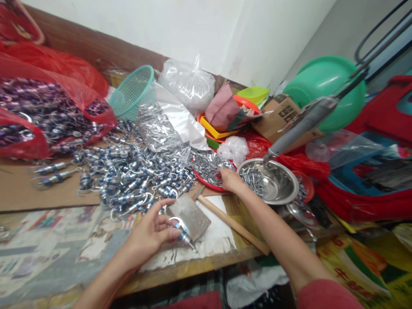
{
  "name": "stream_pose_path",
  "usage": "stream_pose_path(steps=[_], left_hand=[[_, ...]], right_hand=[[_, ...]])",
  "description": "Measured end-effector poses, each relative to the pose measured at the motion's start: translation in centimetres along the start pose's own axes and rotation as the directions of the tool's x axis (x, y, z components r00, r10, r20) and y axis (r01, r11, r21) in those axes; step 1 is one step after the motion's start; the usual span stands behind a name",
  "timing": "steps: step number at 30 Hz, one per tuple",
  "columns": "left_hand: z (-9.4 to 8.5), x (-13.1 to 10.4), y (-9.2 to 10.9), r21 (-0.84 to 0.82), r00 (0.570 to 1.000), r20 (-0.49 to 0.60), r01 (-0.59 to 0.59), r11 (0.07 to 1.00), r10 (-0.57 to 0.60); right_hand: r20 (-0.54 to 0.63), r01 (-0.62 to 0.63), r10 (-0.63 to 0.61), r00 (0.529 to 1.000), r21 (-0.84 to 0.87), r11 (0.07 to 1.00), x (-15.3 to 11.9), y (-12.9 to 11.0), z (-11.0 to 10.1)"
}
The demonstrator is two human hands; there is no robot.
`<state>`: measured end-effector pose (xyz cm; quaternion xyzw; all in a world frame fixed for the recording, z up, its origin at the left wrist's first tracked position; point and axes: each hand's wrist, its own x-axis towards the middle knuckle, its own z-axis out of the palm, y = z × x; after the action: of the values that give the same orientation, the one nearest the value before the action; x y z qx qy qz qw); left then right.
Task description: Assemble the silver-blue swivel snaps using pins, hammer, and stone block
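evidently, left hand [151, 229] holding, right hand [231, 180] in among small metal pieces [209, 165]

in the head view, the step in hand seems to be choosing one of the pieces, while a blue-and-silver fitting [184, 237] is held ready. the left fingers are closed lightly round that fitting; its shaft points away from their tips, over a flat metal block [191, 214], and whether the two touch cannot be told. the right fingers dip to the red tray [206, 183] that bears the pieces; their tips are hidden, so a grip on any piece cannot be told. taking one up would call for a narrow pinch and a steady left hold.

the right arm is stretched well forward; the left forearm slants in, palm turned inward. between the hands lies a wooden-handled tool [231, 222]. just right of the right fingers sits a steel bowl [283, 186]; beyond the left fingers, a heap of similar fittings [128, 176] covers the table [180, 271].
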<state>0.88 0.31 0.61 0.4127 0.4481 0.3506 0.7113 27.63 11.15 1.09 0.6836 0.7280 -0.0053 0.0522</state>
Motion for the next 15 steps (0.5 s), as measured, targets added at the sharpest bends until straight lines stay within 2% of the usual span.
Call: stream_pose_path(steps=[9,12,15], left_hand=[[0.0,0.1,-0.1,-0.028,1.000,0.002,0.003,1.000,-0.003],[0.0,0.0,-0.1,-0.037,1.000,0.015,-0.005,0.999,0.005],[0.0,-0.1,-0.1,-0.051,1.000,0.026,-0.008,0.999,0.010]], right_hand=[[-0.206,-0.057,0.092,0.974,0.170,0.984,-1.0,0.9,0.0],[-0.271,-0.004,0.081,0.959,0.271,0.963,-2.5,-0.6,-1.1],[-0.278,0.114,-0.004,0.960,0.381,0.918,-5.1,-3.8,-2.0]])
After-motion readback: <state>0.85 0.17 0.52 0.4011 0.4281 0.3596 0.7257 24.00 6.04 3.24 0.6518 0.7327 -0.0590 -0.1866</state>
